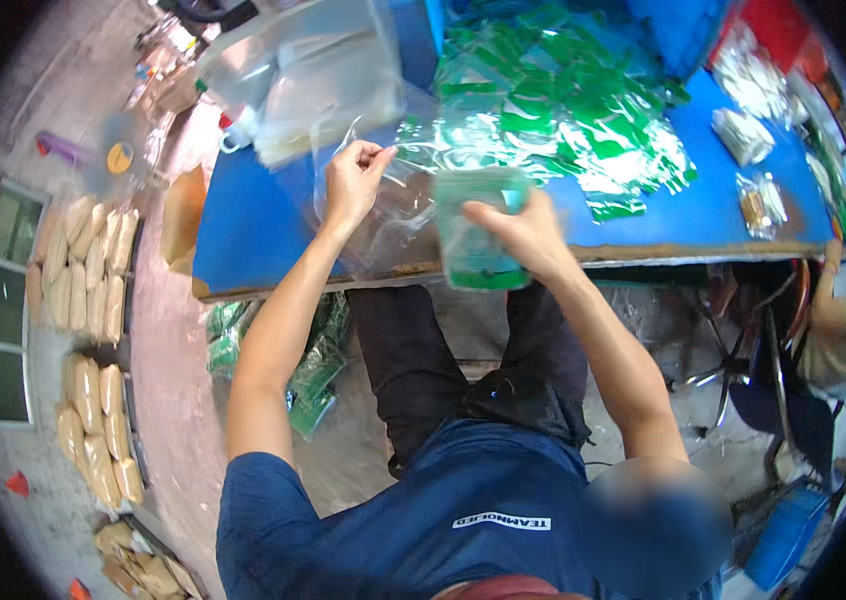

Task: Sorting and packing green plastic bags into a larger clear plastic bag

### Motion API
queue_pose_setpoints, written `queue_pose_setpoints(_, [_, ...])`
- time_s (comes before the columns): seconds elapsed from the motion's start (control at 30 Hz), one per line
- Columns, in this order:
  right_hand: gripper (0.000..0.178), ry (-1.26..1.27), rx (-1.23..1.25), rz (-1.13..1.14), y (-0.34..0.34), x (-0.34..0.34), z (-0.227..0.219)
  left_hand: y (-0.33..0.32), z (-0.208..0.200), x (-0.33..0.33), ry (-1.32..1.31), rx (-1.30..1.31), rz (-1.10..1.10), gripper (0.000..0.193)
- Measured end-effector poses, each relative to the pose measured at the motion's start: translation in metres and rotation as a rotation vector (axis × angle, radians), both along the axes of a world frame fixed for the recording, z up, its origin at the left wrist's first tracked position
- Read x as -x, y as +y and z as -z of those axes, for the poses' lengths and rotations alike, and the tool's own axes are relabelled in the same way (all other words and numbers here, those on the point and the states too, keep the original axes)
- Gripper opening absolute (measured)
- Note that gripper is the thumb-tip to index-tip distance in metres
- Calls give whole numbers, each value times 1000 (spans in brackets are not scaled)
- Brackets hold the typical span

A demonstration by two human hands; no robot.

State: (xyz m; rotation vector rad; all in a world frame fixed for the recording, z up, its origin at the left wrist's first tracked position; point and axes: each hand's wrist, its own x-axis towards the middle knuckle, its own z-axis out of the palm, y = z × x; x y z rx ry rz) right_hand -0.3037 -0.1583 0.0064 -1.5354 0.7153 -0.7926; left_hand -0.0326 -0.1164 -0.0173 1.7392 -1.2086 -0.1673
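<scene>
My left hand is closed in a pinch on the edge of a clear plastic bag, which hangs over the table's front edge. My right hand grips a green-and-clear packet, or a stack of them, thumb on top; motion blur hides how many. It is beside the bag, slightly right of it. Beyond both hands, a large heap of shiny green packets spreads over the blue table.
Clear bags lie stacked at the table's far left. Small clear-wrapped packs sit at right. Filled green bags lie on the floor below. Long tan bundles stand far left. Another person sits at right near a chair.
</scene>
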Motion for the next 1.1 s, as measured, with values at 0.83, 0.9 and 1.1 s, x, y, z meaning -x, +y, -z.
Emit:
queue_pose_setpoints(0.83, [40, -393, -876, -80, -41, -78, 60, -18, 1, 23, 77, -203, 225, 36])
queue_pose_setpoints(0.9, [41, -256, -853, -56, -41, -77, 56, -26, 3, 26, 111, -96, 175, 34])
queue_pose_setpoints(1.1, [40, -161, -798, -55, -37, -73, 45, -44, -4, 21, 86, -180, 55, 26])
